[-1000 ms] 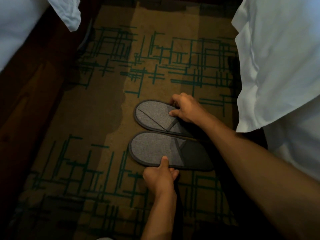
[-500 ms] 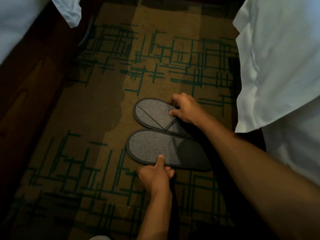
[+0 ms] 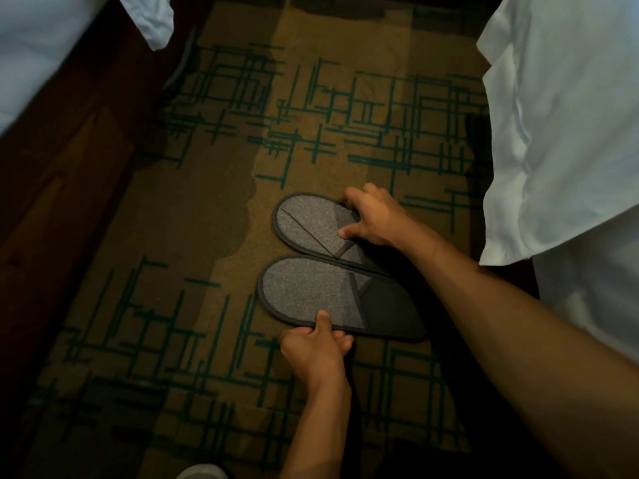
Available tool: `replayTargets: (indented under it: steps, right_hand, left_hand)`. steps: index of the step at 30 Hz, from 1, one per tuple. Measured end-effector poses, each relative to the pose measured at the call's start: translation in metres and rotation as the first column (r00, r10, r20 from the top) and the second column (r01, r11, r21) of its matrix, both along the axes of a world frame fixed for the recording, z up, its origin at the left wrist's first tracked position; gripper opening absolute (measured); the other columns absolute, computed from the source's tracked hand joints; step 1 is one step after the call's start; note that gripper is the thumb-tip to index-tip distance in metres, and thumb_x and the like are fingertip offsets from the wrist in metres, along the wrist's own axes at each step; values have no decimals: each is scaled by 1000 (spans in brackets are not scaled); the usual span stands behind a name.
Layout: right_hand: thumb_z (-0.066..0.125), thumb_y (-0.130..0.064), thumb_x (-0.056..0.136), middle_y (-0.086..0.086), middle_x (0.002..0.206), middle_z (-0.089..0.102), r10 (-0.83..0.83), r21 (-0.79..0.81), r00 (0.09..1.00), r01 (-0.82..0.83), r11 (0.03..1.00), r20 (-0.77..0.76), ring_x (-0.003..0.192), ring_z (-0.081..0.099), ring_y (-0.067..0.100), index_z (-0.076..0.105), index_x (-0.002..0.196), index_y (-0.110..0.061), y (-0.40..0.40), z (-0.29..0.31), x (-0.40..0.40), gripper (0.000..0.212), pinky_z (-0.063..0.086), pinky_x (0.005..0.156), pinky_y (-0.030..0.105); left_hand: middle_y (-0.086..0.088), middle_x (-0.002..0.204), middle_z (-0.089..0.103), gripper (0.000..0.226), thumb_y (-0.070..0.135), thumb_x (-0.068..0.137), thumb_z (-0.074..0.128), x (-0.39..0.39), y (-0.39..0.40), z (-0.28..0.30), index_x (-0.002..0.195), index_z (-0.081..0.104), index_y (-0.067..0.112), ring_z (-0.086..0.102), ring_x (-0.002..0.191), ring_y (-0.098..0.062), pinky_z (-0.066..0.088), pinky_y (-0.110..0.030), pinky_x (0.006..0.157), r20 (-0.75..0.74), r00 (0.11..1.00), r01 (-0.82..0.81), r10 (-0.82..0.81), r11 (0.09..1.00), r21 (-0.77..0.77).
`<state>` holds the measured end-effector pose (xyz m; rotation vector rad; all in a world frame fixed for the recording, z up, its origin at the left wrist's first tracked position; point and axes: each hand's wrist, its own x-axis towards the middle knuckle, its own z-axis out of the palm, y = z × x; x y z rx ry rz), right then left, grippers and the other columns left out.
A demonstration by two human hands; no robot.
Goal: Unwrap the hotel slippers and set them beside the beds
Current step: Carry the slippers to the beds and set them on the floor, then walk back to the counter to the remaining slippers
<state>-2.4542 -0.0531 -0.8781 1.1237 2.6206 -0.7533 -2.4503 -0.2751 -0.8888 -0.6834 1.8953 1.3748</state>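
Two grey slippers with dark trim lie flat side by side on the carpet, toes pointing left. The far slipper [image 3: 304, 224] is gripped at its far edge and strap by my right hand [image 3: 375, 217]. The near slipper [image 3: 311, 299] is pinched at its near edge by my left hand [image 3: 316, 345], thumb on top. No wrapper is visible on either slipper.
A bed with white linen [image 3: 567, 126] hangs over the right side of the aisle. Another bed [image 3: 41, 50] with a dark wooden frame [image 3: 69, 188] runs along the left. Brown carpet with green lines [image 3: 345, 108] fills the aisle between them.
Both slippers have slid slightly to the left on the carpet with my hands on them. My grips are the same.
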Motion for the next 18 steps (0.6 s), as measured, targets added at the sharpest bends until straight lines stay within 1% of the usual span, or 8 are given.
replayTargets:
  steps: [4, 6, 8, 11, 13, 15, 17, 18]
  right_hand:
    - [78, -50, 72, 14, 122, 51, -4, 3, 1000, 4, 1000, 1, 116, 48, 38, 51, 127, -26, 0, 1, 0, 65, 43, 92, 43]
    - [78, -49, 73, 14, 123, 51, -5, 3, 1000, 5, 1000, 5, 116, 48, 38, 51, 127, -25, -1, 0, 0, 65, 43, 92, 43]
    - [77, -48, 75, 15, 123, 50, -8, 2, 1000, 8, 1000, 11, 116, 48, 39, 51, 127, -24, -2, 3, 1, 63, 44, 93, 43]
    - [74, -47, 79, 16, 127, 49, -80, 12, 997, 80, 997, -14, 118, 47, 40, 51, 132, -22, -6, 22, 3, 63, 45, 98, 46]
    - [72, -41, 83, 19, 129, 51, -182, 4, 979, 183, 983, -91, 119, 49, 41, 54, 133, -17, -15, 48, 7, 58, 46, 100, 46]
    - [69, -34, 88, 21, 126, 57, -299, -47, 943, 295, 954, -146, 116, 55, 40, 59, 128, -11, -28, 83, 13, 47, 49, 96, 41]
    - [65, -28, 91, 19, 121, 64, -396, -145, 907, 377, 915, -143, 111, 61, 36, 62, 122, -9, -50, 127, 23, 36, 48, 88, 34]
    - [64, -25, 93, 16, 118, 68, -440, -200, 889, 412, 889, -125, 109, 63, 33, 64, 120, -10, -68, 151, 30, 32, 46, 83, 31]
  left_hand:
    - [-24, 72, 71, 33, 17, 91, 71, 0, 0, -2, 107, 55, -6, 67, 42, -21, 54, -24, 40, 22, 1000, -8, 8, 1000, -7]
    - [-22, 72, 72, 30, 18, 91, 71, 0, 1, -2, 102, 58, -6, 69, 45, -23, 55, -25, 41, 51, 999, -14, 15, 1000, -23]
    - [-18, 65, 71, 26, 20, 90, 72, -1, -1, 1, 86, 64, -5, 68, 44, -23, 55, -25, 43, 70, 998, 3, -1, 999, -39]
    - [-13, 56, 66, 35, 19, 89, 73, -5, -6, 18, 61, 62, 1, 63, 43, -22, 58, -31, 49, 68, 996, 56, -53, 997, -49]
    - [-13, 54, 64, 38, 19, 90, 71, -12, -11, 43, 58, 60, 2, 61, 43, -22, 61, -38, 56, -13, 990, 139, -141, 988, -72]
    - [-14, 64, 70, 30, 23, 90, 69, -27, -16, 82, 69, 61, 4, 66, 48, -23, 60, -36, 59, -105, 953, 266, -284, 951, -157]
    - [-10, 75, 72, 19, 28, 89, 68, -48, -19, 138, 79, 60, 14, 71, 67, -27, 61, -40, 68, -174, 883, 388, -436, 886, -254]
    - [-6, 79, 71, 15, 29, 88, 67, -59, -23, 169, 80, 58, 20, 70, 74, -25, 59, -40, 69, -205, 832, 453, -516, 844, -286]
